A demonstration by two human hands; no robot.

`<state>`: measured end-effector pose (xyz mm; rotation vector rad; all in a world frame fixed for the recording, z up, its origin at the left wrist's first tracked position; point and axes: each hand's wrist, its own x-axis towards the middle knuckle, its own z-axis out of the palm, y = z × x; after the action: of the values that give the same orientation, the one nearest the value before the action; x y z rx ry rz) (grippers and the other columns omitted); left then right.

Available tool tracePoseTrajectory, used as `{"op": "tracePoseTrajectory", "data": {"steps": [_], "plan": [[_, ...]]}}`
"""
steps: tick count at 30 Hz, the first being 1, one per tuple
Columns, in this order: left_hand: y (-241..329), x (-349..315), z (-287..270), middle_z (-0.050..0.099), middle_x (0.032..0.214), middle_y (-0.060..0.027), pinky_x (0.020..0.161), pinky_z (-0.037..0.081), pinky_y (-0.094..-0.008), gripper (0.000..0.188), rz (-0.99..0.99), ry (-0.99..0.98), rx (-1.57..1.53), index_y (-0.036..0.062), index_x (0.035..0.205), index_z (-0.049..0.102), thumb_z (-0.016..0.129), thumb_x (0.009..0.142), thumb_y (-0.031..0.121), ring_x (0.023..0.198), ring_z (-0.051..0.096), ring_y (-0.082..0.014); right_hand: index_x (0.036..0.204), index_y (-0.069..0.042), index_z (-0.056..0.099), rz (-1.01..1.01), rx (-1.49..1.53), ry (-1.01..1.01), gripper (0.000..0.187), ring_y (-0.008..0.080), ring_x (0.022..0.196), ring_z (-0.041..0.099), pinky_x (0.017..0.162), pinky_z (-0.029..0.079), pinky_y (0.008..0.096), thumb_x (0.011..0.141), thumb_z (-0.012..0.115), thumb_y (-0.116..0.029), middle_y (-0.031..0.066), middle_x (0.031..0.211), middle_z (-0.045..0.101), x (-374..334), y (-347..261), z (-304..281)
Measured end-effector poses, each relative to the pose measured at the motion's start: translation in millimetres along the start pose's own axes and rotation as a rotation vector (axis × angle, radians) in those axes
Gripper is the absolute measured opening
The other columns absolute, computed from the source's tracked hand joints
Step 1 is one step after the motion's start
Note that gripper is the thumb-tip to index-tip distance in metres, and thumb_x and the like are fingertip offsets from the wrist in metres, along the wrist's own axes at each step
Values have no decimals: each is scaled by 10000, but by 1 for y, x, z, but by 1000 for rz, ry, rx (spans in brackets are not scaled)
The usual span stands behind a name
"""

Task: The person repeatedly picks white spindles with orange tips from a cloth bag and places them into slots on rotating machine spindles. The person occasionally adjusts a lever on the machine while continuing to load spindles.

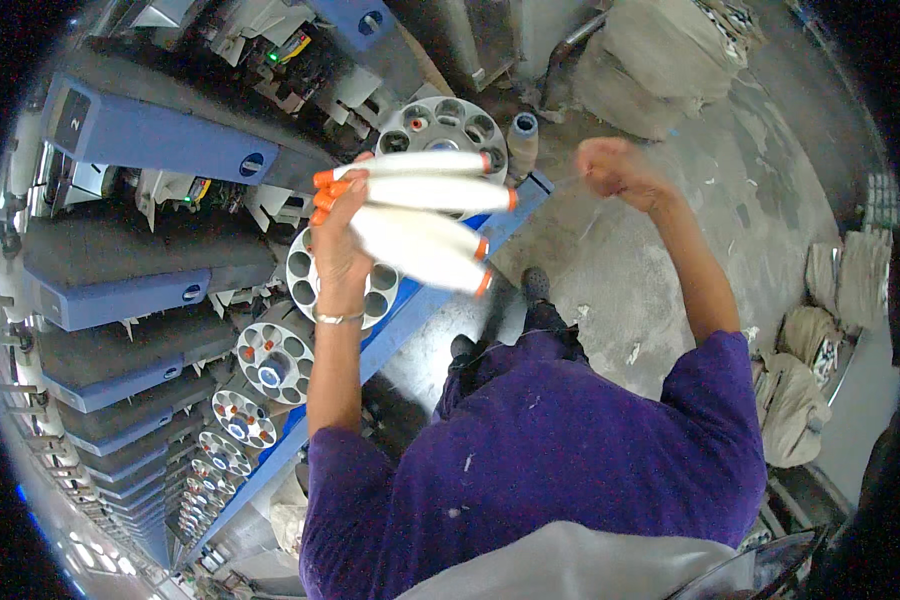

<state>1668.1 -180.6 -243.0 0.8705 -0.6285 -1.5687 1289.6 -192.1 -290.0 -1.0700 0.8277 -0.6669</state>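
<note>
Several white yarn bobbins (425,193) with orange tube ends are fanned out in my left hand (342,238). Its fingers close round their left ends, and the yarn-wound bodies point to the right. Behind them is a round grey bobbin magazine (392,118) with a ring of pockets; the bobbins hide its lower part. An orange-tipped bobbin stands in one pocket. My right hand (618,168) is raised over the floor to the right, apart from the bobbins. Its fingers look curled closed, slightly blurred, and anything inside them is hidden.
More round magazines (275,362) run down the left along a blue rail (395,345), beside a row of blue-grey winding units (170,140). A yarn cone (523,150) stands near the rail's far end. Pale cloth sacks (660,70) lie at the back and right.
</note>
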Motion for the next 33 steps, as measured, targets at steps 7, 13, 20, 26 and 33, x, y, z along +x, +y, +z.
{"op": "tracePoseTrajectory", "data": {"steps": [7,13,20,26,33], "plan": [[-117,133,40,670,980,-61,830,480,-282,291,505,393,443,-13,1024,649,766,771,69,884,616,-140,866,-93,643,-108,-85,403,264,37,551,341,493,277,216,958,546,-320,-84,617,413,80,22,-10],[-43,144,38,657,1054,-115,848,488,-295,489,167,152,905,-30,1202,559,654,889,333,948,625,-177,953,-37,636,-608,358,406,203,34,569,377,502,309,221,949,567,-227,-68,655,460,104,-16,-14],[116,96,28,480,1380,-142,1020,445,-371,447,-206,-643,347,-13,1300,498,530,966,282,1200,528,-268,1154,-11,580,-737,-546,113,390,141,793,622,726,508,252,891,647,-292,39,890,655,139,-64,123],[166,60,-24,526,1231,-176,1042,404,-529,329,-60,-511,160,38,856,543,482,981,337,1263,438,-377,983,-83,588,-53,336,-59,96,27,482,360,410,263,218,911,570,-144,-73,607,405,103,18,131],[156,43,-38,536,1179,-147,1065,386,-537,299,168,-371,56,46,855,540,502,975,318,1269,434,-403,1262,-53,537,-248,479,192,396,87,789,576,623,470,242,951,569,-297,46,1028,618,117,40,177]]}}
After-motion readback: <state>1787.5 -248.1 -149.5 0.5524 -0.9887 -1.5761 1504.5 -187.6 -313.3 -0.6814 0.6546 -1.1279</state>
